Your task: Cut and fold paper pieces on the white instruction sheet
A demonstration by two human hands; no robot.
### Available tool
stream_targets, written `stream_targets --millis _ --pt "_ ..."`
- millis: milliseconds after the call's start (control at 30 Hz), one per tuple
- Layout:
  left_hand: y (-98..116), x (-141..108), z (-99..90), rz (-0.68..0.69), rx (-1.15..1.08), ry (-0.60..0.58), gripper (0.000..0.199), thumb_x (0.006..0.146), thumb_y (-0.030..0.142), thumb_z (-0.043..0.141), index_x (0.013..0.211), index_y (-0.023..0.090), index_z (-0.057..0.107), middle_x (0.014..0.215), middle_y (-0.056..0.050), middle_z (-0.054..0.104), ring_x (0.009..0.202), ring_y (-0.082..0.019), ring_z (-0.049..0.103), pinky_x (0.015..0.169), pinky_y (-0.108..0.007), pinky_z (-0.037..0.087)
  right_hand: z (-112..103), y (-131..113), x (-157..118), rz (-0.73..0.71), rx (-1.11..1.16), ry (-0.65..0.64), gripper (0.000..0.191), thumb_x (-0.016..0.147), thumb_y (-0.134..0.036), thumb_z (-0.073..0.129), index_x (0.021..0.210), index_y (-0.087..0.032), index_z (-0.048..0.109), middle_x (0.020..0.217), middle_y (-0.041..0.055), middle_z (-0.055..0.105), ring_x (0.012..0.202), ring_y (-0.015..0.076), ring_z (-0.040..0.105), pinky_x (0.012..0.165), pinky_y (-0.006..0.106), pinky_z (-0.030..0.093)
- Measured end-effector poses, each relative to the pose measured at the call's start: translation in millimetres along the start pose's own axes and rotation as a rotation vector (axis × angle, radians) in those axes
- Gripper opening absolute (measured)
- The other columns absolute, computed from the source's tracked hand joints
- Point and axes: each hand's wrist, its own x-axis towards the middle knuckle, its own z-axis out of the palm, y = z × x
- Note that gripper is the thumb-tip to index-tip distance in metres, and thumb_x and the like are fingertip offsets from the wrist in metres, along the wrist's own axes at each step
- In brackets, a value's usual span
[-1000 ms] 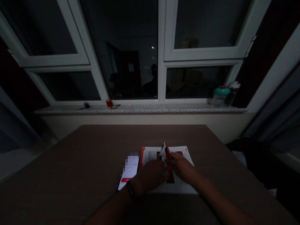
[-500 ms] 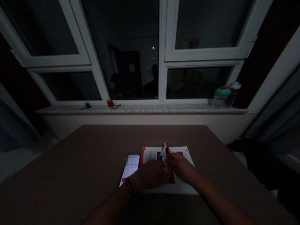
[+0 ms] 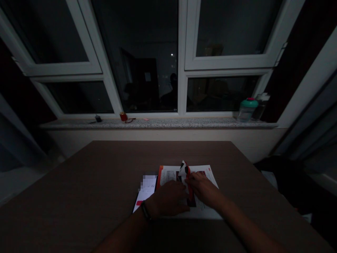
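A folded piece of paper (image 3: 184, 172), white with black patches and a red side, stands partly raised above a printed sheet or booklet (image 3: 213, 174). My right hand (image 3: 202, 187) is closed on the red side of the folded paper, thumb and fingers pressed together. From the left, my left hand (image 3: 170, 198), with a dark band at the wrist, reaches over the booklet. Its fingers touch the lower part of the folded paper, while its thumb points away from them, nearer to me. Both hands cover part of the folded paper, and the dim light blurs its creases.
A lit phone (image 3: 147, 189) lies left of the booklet on the brown table (image 3: 118, 165). Beyond the table, a stone windowsill (image 3: 163, 122) carries a red-and-gold small container (image 3: 123, 116), a dark little bottle (image 3: 98, 118) and a green-lidded bottle (image 3: 248, 109).
My left thumb has moved away from the folded paper, toward me. The raised tip of the paper has shifted slightly left. My right hand keeps its grip in nearly the same place.
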Motion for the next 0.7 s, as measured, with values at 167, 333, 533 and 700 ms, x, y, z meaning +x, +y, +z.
stream_targets --millis 167,333,533,700 --pt "2.5 2.1 -1.7 -0.044 -0.022 0.011 0.026 0.093 0.038 0.064 0.109 0.017 0.066 0.108 -0.011 0.068 0.104 -0.027 0.064 0.095 -0.039 0.048 -1.2 -0.5 1.2 -0.001 0.025 -0.011 0.035 0.096 -0.016 0.048 0.127 -0.021 0.065 0.117 0.0116 0.06 0.108 0.0256 0.052 0.096 0.039 0.04" --pt "4.1 2.3 -4.7 -0.055 -0.007 -0.018 0.024 0.093 0.037 0.064 0.109 0.019 0.066 0.11 -0.01 0.066 0.105 -0.026 0.064 0.095 -0.038 0.049 -0.8 -1.5 2.1 -0.002 0.024 -0.01 0.035 0.095 -0.013 0.048 0.125 -0.02 0.065 0.118 0.0116 0.06 0.108 0.0256 0.051 0.097 0.039 0.039" --pt "3.4 1.6 -4.2 -0.049 -0.014 -0.008 0.025 0.093 0.037 0.065 0.111 0.02 0.066 0.112 -0.009 0.066 0.107 -0.027 0.063 0.097 -0.039 0.047 -4.7 -5.7 0.5 -0.01 0.017 -0.016 0.034 0.096 -0.014 0.046 0.124 -0.019 0.065 0.119 0.0123 0.059 0.107 0.0259 0.051 0.096 0.039 0.04" --pt "1.9 0.6 -2.0 -0.069 -0.043 -0.003 0.024 0.092 0.036 0.065 0.111 0.02 0.066 0.115 -0.009 0.065 0.107 -0.026 0.063 0.097 -0.038 0.048 -5.6 -4.7 -0.2 -0.012 0.01 -0.017 0.038 0.095 -0.013 0.047 0.129 -0.019 0.062 0.121 0.0123 0.059 0.109 0.0267 0.051 0.1 0.042 0.039"
